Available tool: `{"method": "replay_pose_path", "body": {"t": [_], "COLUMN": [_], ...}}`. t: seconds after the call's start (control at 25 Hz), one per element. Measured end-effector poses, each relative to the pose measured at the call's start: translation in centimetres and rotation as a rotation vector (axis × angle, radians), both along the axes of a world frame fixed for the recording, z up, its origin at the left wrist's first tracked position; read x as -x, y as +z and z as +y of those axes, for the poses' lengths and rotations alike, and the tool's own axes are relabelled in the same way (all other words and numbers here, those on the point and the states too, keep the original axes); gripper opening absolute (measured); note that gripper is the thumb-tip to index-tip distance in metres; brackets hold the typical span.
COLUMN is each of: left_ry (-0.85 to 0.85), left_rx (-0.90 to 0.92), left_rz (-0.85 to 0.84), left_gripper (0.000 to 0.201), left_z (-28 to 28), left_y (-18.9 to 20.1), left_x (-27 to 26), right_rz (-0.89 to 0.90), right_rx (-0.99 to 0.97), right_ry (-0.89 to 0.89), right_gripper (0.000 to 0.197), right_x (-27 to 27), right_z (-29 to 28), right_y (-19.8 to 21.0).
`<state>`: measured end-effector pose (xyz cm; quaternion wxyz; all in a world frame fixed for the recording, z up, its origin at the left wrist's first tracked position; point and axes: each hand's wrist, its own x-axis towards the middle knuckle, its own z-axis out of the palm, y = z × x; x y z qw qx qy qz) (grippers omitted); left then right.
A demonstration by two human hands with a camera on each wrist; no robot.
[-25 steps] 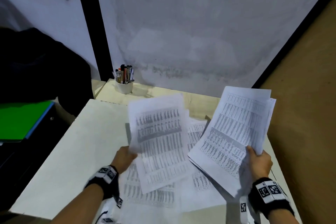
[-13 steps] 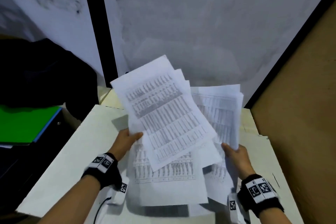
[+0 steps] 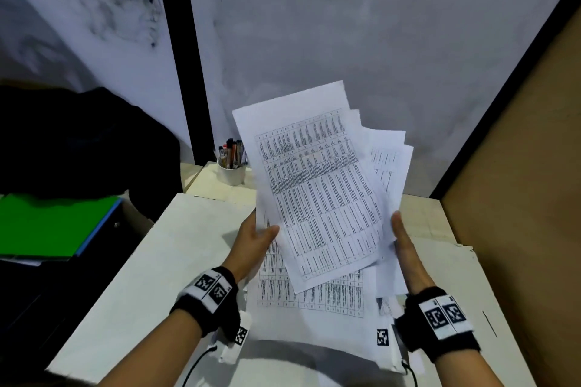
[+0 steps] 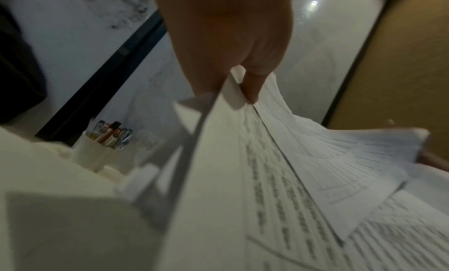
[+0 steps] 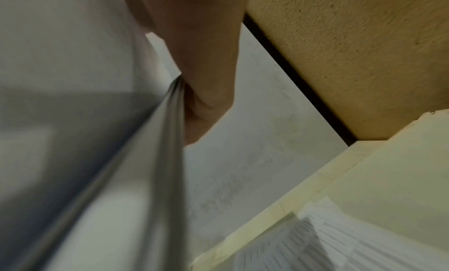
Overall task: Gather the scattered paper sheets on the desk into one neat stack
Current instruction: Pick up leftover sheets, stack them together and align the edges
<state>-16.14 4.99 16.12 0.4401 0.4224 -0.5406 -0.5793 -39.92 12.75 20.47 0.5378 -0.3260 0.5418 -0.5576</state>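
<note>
Centre of the head view: a fanned bundle of sheets (image 3: 317,195) is up off the counter (image 3: 151,276), long axis tilting toward the upper left. The left hand (image 3: 253,243) pinches its lower left edge, thumb on top; the right hand (image 3: 405,248) lies flat, fingers straight and pressed together along the right edge. More loose sheets (image 3: 311,295) lie directly beneath, nearer the left hand. Squaring looks next: both palms closing in from either side.
</note>
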Motion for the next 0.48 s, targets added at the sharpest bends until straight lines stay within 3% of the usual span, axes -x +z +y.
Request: {"method": "replay_pose_path", "body": {"t": [0.08, 0.12, 0.24, 0.36, 0.48], "left_ry": [0.047, 0.078, 0.132, 0.121, 0.116], "left_rx": [0.074, 0.101, 0.135, 0.142, 0.113], "left_rz": [-0.044, -0.056, -0.045, -0.028, 0.034], "left_gripper": [0.039, 0.038, 0.034, 0.032, 0.026], "left_z": [0.3, 0.3, 0.4, 0.6, 0.8], "left_y": [0.4, 0.4, 0.8, 0.9, 0.7], "left_x": [-0.1, -0.2, -0.4, -1.1, -1.6], "right_rz": [0.055, 0.063, -0.014, 0.22, 0.317], "right_rx": [0.056, 0.056, 0.043, 0.107, 0.105], "right_ry": [0.05, 0.052, 0.033, -0.089, -0.097], "right_gripper": [0.077, 0.077, 0.058, 0.016, 0.01], "right_x": [-0.3, -0.3, -0.1, -0.1, -1.2], "right_z": [-0.3, -0.5, -1.1, -2.2, -2.4], "right_y": [-0.3, -0.4, -0.4, -0.2, -0.5]}}
